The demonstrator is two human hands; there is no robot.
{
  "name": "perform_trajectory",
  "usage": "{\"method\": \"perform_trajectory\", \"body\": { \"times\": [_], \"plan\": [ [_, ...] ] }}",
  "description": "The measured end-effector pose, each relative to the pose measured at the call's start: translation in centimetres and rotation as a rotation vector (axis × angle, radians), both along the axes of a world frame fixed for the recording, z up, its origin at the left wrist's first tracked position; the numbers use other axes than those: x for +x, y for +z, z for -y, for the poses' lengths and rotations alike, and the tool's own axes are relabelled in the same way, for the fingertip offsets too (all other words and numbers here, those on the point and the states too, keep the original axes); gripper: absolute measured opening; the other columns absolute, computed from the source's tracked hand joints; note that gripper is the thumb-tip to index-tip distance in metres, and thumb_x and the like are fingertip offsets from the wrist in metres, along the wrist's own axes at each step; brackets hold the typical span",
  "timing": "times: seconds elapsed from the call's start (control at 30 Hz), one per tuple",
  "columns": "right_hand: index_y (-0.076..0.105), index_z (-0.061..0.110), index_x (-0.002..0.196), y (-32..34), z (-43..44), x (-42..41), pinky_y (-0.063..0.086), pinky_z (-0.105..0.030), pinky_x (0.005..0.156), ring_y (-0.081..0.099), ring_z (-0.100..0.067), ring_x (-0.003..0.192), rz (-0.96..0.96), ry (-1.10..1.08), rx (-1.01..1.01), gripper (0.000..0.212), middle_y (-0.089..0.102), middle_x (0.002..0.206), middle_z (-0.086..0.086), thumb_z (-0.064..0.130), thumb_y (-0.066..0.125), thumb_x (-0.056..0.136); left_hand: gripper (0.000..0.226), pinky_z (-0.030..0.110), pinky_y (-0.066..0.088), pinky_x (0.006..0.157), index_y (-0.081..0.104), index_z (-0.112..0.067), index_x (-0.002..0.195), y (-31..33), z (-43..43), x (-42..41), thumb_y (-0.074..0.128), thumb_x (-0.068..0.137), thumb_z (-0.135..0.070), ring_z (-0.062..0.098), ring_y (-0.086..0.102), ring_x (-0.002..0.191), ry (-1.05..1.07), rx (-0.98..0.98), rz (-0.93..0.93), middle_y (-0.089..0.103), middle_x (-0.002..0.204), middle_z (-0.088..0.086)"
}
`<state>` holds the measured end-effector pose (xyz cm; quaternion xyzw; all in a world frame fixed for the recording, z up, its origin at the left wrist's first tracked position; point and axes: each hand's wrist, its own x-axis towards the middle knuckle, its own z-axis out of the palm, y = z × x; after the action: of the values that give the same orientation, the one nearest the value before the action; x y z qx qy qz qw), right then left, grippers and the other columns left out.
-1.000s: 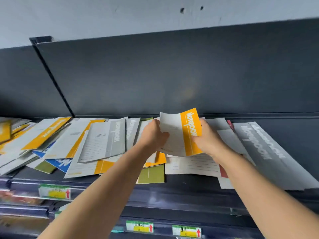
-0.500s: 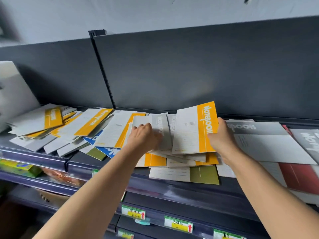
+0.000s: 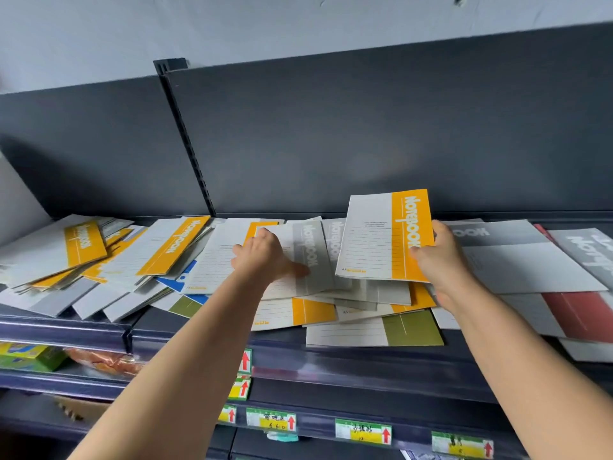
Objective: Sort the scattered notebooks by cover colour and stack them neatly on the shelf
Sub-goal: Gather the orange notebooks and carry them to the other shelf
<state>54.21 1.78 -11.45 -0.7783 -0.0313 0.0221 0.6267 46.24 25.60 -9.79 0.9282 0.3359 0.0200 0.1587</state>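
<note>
Nearest, price labels on the lower rails, then the shelf front. Just behind its lip, an olive notebook lying flat. With the left hand, fingers curled, grips the left edge of a grey notebook on the heap, thumb on its cover. With the right hand, pinches the right edge of an orange notebook, raised and tilted above the pile, just right of the left hand. Farther left, more orange-banded notebooks fanned out. Behind everything, the dark back panel.

Arms stretched forward, left hand grips grey notebook, right hand pinches orange notebook.
</note>
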Motion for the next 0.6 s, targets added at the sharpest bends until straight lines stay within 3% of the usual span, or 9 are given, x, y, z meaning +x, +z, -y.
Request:
{"method": "perform_trajectory", "body": {
  "times": [0.1,0.27,0.4,0.6],
  "plan": [
    [0.048,0.023,0.123,0.1,-0.8,-0.5,0.045,-0.027,0.062,0.056,-0.014,0.091,-0.019,0.008,0.01,0.032,0.058,0.107,0.004,0.004,0.047,0.098,0.114,0.041,0.037,0.105,0.03,-0.005,0.138,0.2,0.3,-0.3,0.085,0.054,-0.059,0.032,0.041,0.127,0.017,-0.061,0.046,0.044,0.133,0.011],
    [0.048,0.022,0.123,0.1,-1.5,-1.2,0.047,-0.028,0.064,0.057,-0.014,0.09,-0.016,0.014,-0.005,0.03,0.059,0.107,0.003,0.005,0.047,0.098,0.125,0.043,0.035,0.104,0.028,-0.009,0.141,0.0,0.1,-0.2,0.085,0.045,-0.066,0.035,0.036,0.128,0.119,-0.08,-0.001,0.039,0.137,0.014],
    [0.046,0.025,0.128,0.2,-0.9,-1.5,0.051,-0.038,0.081,0.057,-0.017,0.097,-0.002,-0.002,-0.041,0.033,0.059,0.114,0.003,0.01,0.048,0.099,0.126,0.042,0.037,0.102,0.032,-0.008,0.139,-0.3,-0.6,-0.3,0.083,0.042,-0.07,0.034,0.038,0.126,0.102,-0.045,0.003,0.043,0.134,0.014],
    [0.043,0.024,0.135,0.6,0.5,-1.2,0.052,-0.034,0.077,0.058,-0.018,0.103,0.017,0.001,-0.01,0.04,0.058,0.119,0.004,0.009,0.049,0.098,0.114,0.042,0.045,0.098,0.044,-0.011,0.131,0.0,-1.0,-0.6,0.082,0.041,-0.071,0.032,0.047,0.117,0.069,-0.031,-0.004,0.049,0.122,0.012]
  ]
}}
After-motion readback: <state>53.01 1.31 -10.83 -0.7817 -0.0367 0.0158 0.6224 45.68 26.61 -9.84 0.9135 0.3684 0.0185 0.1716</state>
